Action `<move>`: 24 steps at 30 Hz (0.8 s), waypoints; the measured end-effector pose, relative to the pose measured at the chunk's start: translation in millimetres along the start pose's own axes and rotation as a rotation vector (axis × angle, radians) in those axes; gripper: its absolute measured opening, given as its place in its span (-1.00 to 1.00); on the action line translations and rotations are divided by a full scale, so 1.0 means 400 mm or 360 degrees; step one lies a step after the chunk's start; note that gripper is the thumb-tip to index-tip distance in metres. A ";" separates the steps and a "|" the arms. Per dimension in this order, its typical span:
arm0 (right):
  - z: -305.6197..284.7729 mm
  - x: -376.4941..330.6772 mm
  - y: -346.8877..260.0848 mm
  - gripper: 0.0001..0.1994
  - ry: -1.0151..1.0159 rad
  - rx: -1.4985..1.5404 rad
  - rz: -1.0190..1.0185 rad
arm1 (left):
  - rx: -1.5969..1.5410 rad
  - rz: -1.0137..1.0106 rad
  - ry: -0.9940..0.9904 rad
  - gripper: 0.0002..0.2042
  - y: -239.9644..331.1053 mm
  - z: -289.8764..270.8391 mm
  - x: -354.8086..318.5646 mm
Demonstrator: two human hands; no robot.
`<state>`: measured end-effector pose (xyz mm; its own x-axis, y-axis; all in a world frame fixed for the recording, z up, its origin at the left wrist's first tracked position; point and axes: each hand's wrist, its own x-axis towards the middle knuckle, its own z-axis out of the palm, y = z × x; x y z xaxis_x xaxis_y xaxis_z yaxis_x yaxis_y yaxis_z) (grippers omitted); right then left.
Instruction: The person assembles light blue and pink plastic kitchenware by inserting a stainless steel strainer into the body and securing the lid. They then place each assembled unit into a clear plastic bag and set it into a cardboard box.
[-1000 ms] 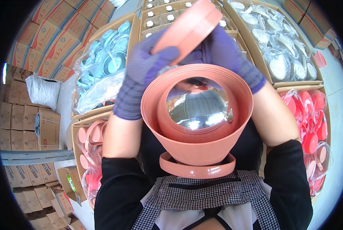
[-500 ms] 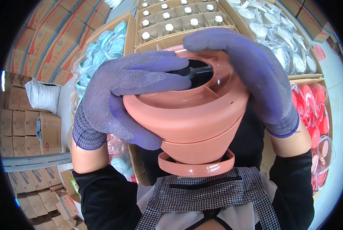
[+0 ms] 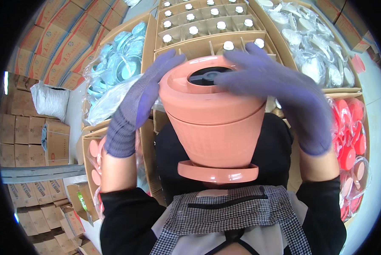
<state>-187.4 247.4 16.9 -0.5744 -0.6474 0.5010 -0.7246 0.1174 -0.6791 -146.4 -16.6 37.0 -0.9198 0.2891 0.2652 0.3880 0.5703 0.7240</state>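
A terracotta-coloured plastic plant pot [image 3: 216, 136] stands in front of me with its wide rim up, tilted slightly toward me. Its matching shiny saucer [image 3: 218, 173] is at the base. In the top opening sits a black round insert [image 3: 207, 75], partly covered by fingers. My left hand [image 3: 150, 87], in a purple-grey knit glove, is along the pot's left rim with fingers stretched out; whether it touches is unclear. My right hand [image 3: 275, 85], gloved alike and slightly blurred, spreads its fingers over the right of the rim, one reaching toward the black insert.
Beyond the pot, a divided carton [image 3: 214, 38] holds several white-capped bottles. Boxes of bagged teal parts [image 3: 124, 63] and white parts [image 3: 322, 51] flank it. Red parts [image 3: 348, 127] lie at right, pink parts [image 3: 94, 161] at left. Stacked cartons [image 3: 62, 38] line the left side.
My left hand has left the black insert and moved to the pot's left side. The right hand has shifted inward over the rim. The pot looks more upright and its top opening shows less.
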 end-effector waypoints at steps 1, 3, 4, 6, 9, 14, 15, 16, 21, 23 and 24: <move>-0.004 -0.013 -0.021 -0.60 0.0083 0.0016 -0.0069 | -0.0260 0.0045 0.0178 -0.45 -0.033 0.008 -0.013; 0.001 0.000 -0.006 -0.61 0.0367 0.0146 -0.0094 | -0.1028 -0.0310 0.0895 -0.52 -0.017 0.069 -0.035; 0.004 0.010 0.002 -0.61 0.0357 -0.0036 -0.0116 | -0.0533 -0.0039 0.0925 -0.54 -0.003 0.085 -0.052; 0.005 0.027 -0.005 -0.62 0.0085 -0.0087 -0.0246 | -0.0059 0.0307 0.0836 -0.55 0.002 0.098 -0.075; 0.018 -0.001 -0.072 -0.61 0.0063 0.0455 0.0054 | -0.0429 0.0015 0.0540 -0.49 -0.028 0.083 -0.098; 0.020 0.034 0.056 -0.60 0.0161 0.0122 -0.0017 | -0.0419 0.0230 0.0498 -0.46 -0.004 0.073 -0.080; 0.024 0.013 0.079 -0.59 0.0122 0.0050 -0.0222 | -0.0329 0.0262 0.0430 -0.45 -0.023 0.069 -0.076; 0.038 -0.008 0.114 -0.57 0.0190 -0.0115 -0.0388 | -0.0522 0.0189 0.0387 -0.42 -0.043 0.076 -0.071; 0.089 0.005 0.273 -0.31 -0.0042 0.1408 0.0043 | -0.1042 0.0083 0.0435 -0.39 -0.201 0.094 -0.061; 0.087 0.025 0.274 -0.30 -0.0152 0.2004 0.0280 | -0.0998 0.0182 0.0496 -0.40 -0.271 0.095 -0.072; 0.083 0.034 0.262 -0.40 -0.0090 0.1952 0.0304 | -0.1000 0.0203 0.0514 -0.40 -0.299 0.096 -0.073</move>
<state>-258.5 225.7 -65.4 -0.5919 -0.7326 0.3361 0.2206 -0.5483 -0.8067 -163.4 -63.5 -81.8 -0.8786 0.0262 0.4769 0.4761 -0.0314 0.8788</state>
